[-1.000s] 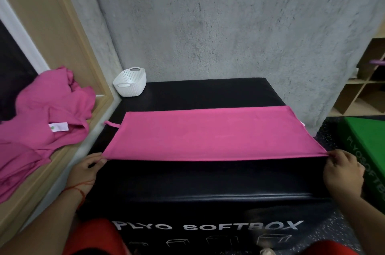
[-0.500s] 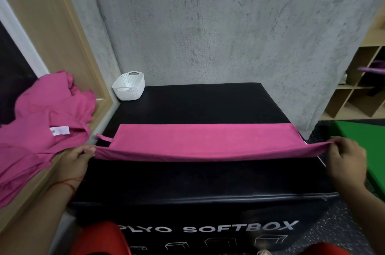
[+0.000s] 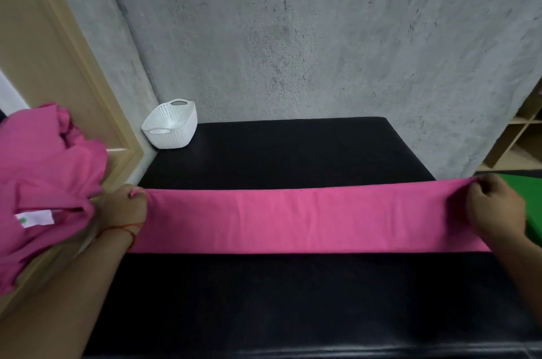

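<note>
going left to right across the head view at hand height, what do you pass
pile of pink cloth → left hand gripping one end → pink towel stretched over the black box → right hand gripping the other end → green box

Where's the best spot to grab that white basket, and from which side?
Hook fingers through the handle slot in the near end of the white basket, reaching from the front across the black box. The grey wall closes off its back and left, and that slot faces the open side. Left hand and right hand grip the pink cloth; free one first.
</note>
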Motion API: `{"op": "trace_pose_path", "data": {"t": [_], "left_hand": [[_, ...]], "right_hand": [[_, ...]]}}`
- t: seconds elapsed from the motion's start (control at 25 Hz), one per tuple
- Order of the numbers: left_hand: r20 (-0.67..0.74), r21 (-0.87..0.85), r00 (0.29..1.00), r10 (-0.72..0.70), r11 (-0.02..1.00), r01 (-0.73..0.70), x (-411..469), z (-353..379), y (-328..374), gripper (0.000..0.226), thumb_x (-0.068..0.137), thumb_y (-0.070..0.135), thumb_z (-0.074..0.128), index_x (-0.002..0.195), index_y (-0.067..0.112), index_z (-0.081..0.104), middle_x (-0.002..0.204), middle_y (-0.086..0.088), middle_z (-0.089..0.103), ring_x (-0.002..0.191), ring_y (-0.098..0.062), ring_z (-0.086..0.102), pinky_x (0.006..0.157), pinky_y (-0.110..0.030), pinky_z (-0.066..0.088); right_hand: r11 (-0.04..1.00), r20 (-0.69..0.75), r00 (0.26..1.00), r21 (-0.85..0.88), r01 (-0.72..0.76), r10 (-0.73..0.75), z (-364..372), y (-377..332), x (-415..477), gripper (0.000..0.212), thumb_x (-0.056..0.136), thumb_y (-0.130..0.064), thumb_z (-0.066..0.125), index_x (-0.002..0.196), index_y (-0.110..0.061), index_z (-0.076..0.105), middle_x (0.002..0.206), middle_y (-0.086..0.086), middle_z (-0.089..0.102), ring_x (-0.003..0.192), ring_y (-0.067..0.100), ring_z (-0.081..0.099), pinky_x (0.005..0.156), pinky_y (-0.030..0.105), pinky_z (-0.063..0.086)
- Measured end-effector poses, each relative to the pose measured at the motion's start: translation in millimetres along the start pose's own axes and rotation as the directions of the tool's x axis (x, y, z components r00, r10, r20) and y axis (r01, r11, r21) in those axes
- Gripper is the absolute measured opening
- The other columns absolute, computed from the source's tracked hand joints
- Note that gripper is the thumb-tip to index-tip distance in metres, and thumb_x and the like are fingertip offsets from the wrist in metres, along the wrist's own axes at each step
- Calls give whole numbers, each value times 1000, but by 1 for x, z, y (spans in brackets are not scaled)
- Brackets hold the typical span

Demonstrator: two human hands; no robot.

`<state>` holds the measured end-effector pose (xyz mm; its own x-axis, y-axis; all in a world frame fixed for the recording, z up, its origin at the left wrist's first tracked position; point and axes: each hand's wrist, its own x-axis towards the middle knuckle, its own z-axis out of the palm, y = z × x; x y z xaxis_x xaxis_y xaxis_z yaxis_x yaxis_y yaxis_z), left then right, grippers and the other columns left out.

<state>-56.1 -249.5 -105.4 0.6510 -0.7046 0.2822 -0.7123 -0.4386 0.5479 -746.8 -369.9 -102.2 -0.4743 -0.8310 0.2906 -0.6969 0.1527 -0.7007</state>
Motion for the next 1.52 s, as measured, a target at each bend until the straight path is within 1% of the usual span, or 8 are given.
{"op": "trace_pose_path", "data": {"t": [0.16,0.36,0.6,0.76,0.96,1.08,1.36,1.52], "left_hand": [[163,124,985,-56,992,36,24,52,-2,40,92,28,30,76,12,63,84,-18,68,81,-39,63,80,-44,50],[99,216,989,-112,972,88,21,87,-40,14,100,37,42,92,31,51,97,-7,65,99,-39,62,101,-69,44],[107,245,994,-38,969,10,26,73,-10,18,107,37,36,96,29,48,93,-10,65,88,-35,62,86,-51,51],[122,261,990,-74,965,40,25,84,-9,18,106,38,38,96,32,51,95,-5,62,93,-34,60,86,-51,47],[114,245,990,-84,968,54,28,89,-17,20,107,36,37,96,30,52,94,-2,59,96,-33,57,89,-55,41],[115,224,991,-70,974,43,32,92,-24,19,107,37,36,99,29,51,95,-2,58,99,-37,59,89,-55,41],[68,149,994,-87,986,76,33,95,-27,21,106,38,35,108,26,52,97,-13,62,98,-41,62,90,-54,45],[94,150,992,-82,986,68,36,96,-30,20,105,41,38,103,29,53,94,-10,61,96,-38,62,90,-53,48]], "right_hand": [[972,87,995,-232,-17,38,51,19,5,28,102,-31,46,119,-14,59,108,25,69,94,48,66,82,53,54],[960,42,999,-280,-14,27,80,69,15,42,95,-48,38,110,-15,58,88,10,69,79,41,67,74,54,60],[966,16,999,-258,-24,29,79,65,12,37,94,-45,35,100,-16,57,85,10,67,72,39,65,68,54,59],[952,-8,1000,-306,17,-20,68,34,-7,24,102,-36,40,110,-17,53,105,21,67,92,47,65,82,58,56],[942,-5,1000,-334,28,-31,71,15,12,28,95,-32,33,104,-16,54,101,22,64,82,44,65,80,60,57],[957,-2,1000,-289,-17,18,79,17,9,17,102,-25,43,110,-15,52,109,29,65,93,51,65,86,60,55],[975,-103,993,-212,-69,48,83,27,7,26,102,-39,36,113,-19,49,110,22,65,95,50,65,88,62,53],[955,-39,999,-292,-44,34,83,24,5,21,102,-38,36,112,-23,47,110,19,65,93,47,66,85,60,54]]}}
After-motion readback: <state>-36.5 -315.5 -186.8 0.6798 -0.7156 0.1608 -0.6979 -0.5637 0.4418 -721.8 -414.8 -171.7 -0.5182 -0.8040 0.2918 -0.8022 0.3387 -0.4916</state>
